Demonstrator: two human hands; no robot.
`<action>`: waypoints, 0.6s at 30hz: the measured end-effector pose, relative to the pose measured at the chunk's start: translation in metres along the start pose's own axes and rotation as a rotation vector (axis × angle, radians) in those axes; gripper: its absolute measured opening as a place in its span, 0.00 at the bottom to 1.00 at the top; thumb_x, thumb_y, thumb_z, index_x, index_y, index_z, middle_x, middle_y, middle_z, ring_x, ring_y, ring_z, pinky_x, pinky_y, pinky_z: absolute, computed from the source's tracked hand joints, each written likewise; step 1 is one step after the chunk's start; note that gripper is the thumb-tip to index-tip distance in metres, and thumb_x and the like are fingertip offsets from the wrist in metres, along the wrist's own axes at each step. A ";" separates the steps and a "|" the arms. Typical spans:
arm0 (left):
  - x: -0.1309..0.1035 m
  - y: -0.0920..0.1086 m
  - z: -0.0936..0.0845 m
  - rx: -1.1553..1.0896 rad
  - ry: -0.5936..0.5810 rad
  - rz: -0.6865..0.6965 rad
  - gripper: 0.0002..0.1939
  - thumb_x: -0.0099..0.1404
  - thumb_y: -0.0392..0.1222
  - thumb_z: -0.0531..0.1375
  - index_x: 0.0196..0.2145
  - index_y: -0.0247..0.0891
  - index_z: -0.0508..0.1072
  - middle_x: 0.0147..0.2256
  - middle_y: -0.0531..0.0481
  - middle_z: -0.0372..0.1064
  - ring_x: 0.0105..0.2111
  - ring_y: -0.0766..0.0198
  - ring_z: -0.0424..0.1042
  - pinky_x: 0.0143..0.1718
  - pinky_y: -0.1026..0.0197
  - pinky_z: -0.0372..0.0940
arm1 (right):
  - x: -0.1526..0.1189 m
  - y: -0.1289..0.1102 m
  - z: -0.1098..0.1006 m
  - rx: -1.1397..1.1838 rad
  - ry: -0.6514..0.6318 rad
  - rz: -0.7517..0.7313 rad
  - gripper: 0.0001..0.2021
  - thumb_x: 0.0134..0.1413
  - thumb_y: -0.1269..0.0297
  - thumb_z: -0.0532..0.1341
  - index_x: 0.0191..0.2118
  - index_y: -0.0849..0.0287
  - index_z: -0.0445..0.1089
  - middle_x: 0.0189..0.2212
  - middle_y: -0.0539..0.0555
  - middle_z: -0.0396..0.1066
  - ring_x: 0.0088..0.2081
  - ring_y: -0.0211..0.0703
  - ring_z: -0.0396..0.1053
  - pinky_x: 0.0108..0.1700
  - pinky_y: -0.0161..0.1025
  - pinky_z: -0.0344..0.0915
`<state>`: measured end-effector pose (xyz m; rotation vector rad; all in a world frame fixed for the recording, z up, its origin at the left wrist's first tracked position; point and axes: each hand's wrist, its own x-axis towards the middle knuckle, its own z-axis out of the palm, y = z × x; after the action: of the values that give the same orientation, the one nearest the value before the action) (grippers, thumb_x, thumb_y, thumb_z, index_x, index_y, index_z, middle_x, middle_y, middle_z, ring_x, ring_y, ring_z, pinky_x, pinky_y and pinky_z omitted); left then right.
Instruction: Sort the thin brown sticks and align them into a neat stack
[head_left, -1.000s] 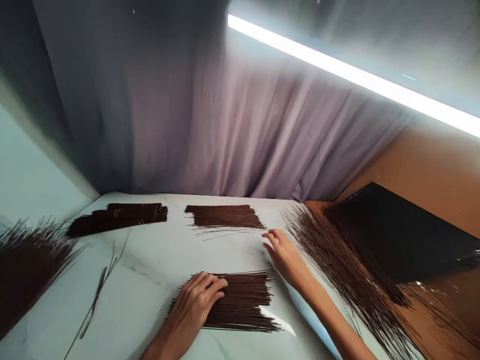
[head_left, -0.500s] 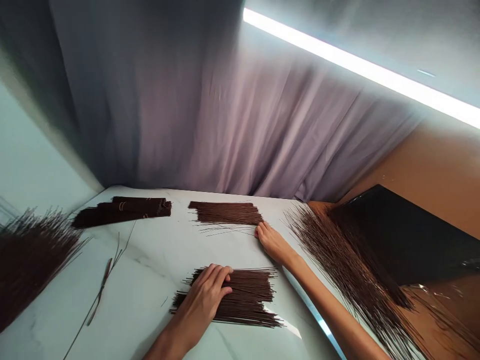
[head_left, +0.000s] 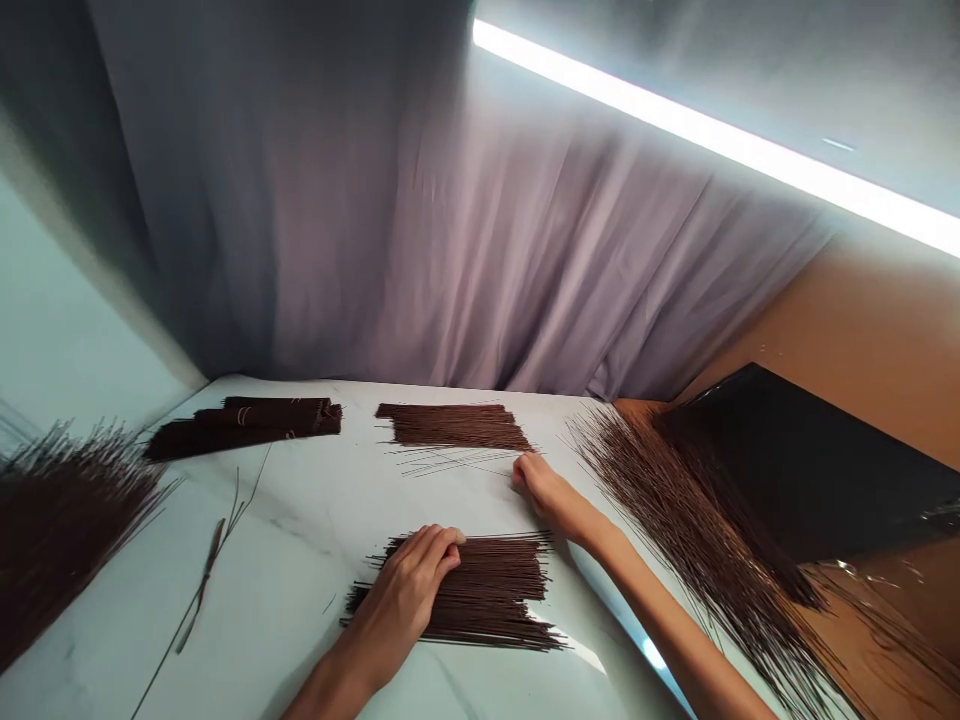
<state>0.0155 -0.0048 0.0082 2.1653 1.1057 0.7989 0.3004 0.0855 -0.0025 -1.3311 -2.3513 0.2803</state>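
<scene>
A near bundle of thin dark brown sticks (head_left: 495, 590) lies crosswise on the white marbled table (head_left: 330, 500). My left hand (head_left: 409, 590) rests over its left part, thumb and fingertips together at the top edge; whatever is between them is too small to make out. Farther back lies a second, flatter bundle (head_left: 457, 425), with a few loose sticks (head_left: 442, 460) along its near side. By the right ends of those loose sticks is my right hand (head_left: 536, 482), its fingers curled closed, their tips hidden.
Long sticks (head_left: 67, 520) fan out at far left, beside tied dark bundles (head_left: 255, 420) and a knotted strand (head_left: 206, 580). More long sticks (head_left: 697, 530) lie at right near a black sheet (head_left: 810, 470). A curtain (head_left: 450, 220) hangs behind.
My right hand has shifted slightly nearer, away from the back bundle, its fingers more curled. The thumb of my left hand has drawn up against its fingers.
</scene>
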 end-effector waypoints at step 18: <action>-0.001 0.018 -0.021 -0.237 -0.030 -0.211 0.16 0.79 0.44 0.45 0.51 0.50 0.71 0.44 0.52 0.64 0.44 0.61 0.71 0.52 0.60 0.63 | -0.065 -0.036 -0.062 -0.152 0.241 0.367 0.12 0.66 0.55 0.53 0.36 0.55 0.69 0.33 0.55 0.73 0.33 0.47 0.70 0.31 0.38 0.62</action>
<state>0.0084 -0.0093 0.0345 1.8254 1.1401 0.7575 0.3301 0.0096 0.0488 -1.7621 -1.9552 0.0429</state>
